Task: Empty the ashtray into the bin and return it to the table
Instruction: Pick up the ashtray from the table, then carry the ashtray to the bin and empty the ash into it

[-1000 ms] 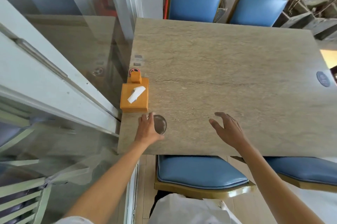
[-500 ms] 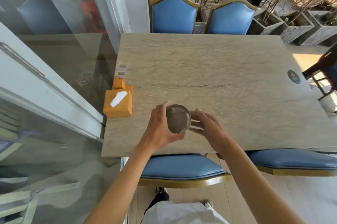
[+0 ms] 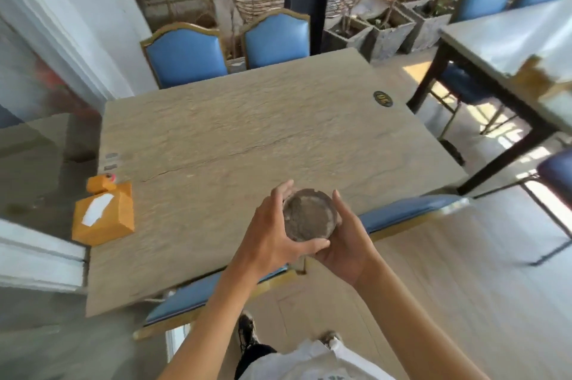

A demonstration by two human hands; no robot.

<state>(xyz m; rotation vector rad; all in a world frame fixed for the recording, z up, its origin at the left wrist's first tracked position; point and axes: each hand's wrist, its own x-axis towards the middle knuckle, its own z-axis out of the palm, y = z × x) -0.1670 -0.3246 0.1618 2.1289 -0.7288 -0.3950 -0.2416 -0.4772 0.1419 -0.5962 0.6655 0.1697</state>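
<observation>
A round glass ashtray (image 3: 309,215) with grey ash inside is held up above the near edge of the stone-topped table (image 3: 235,132). My left hand (image 3: 274,235) wraps its left side and near rim. My right hand (image 3: 348,243) cups it from the right and below. Both hands grip it, roughly level. No bin is in view.
An orange tissue box (image 3: 103,217) sits at the table's left edge beside a glass wall. Blue chairs (image 3: 185,54) stand at the far side and are tucked under the near side (image 3: 402,212). A second table (image 3: 507,39) stands at the right, across an open floor strip.
My left hand lifted the ashtray from the table's left near edge, my right hand joined it, and both now hold it further right and off the table. The view has swung right.
</observation>
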